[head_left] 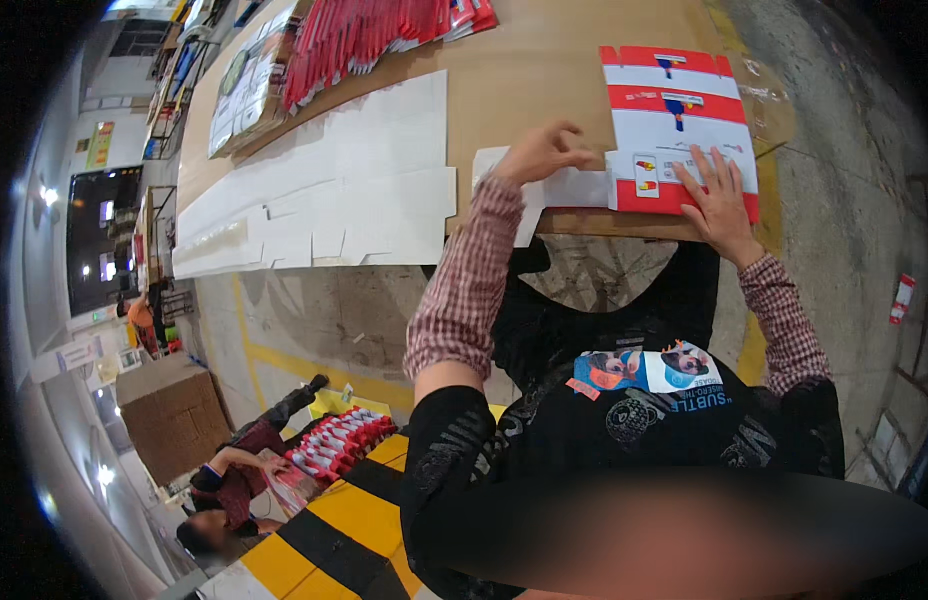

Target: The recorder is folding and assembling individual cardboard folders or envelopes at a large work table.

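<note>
A flat red and white printed carton (679, 130) lies at the table's front right corner. My right hand (719, 200) rests on its lower part with the fingers spread. To the left of the carton, my left hand (544, 152) is above a white flap (579, 188) that joins the carton's left edge. Its fingers are bent but apart, and I see nothing held in them. A white cardboard piece (529, 215) shows under my left wrist, partly hidden by the forearm.
White flat cardboard sheets (344, 170) cover the table's left part. Behind them stand a row of red folded cartons (364, 40) and a bundled stack (254, 90). The brown tabletop (524, 70) ends close to my body. At lower left another person handles red and white items (339, 440).
</note>
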A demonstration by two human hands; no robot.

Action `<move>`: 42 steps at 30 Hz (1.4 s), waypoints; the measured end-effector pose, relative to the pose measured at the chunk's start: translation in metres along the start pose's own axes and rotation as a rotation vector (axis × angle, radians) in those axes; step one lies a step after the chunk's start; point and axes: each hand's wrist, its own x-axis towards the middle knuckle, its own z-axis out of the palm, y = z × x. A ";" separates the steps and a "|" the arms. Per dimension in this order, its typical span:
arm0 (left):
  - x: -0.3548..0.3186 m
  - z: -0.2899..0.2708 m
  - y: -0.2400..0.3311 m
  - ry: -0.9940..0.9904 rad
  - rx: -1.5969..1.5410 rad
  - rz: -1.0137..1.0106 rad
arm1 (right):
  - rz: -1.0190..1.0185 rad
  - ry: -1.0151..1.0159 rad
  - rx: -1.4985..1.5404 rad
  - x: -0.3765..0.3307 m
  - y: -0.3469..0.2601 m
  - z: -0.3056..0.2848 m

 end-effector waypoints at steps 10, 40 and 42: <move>-0.072 0.098 0.021 0.572 0.556 -0.136 | -0.125 -0.078 0.867 0.069 -0.035 -0.013; -0.133 0.135 -0.011 1.013 -1.537 -0.114 | -0.375 -0.266 0.701 0.047 -0.051 -0.008; -0.121 0.132 -0.005 1.060 -1.539 -0.132 | -0.395 -0.226 0.665 0.046 -0.049 -0.004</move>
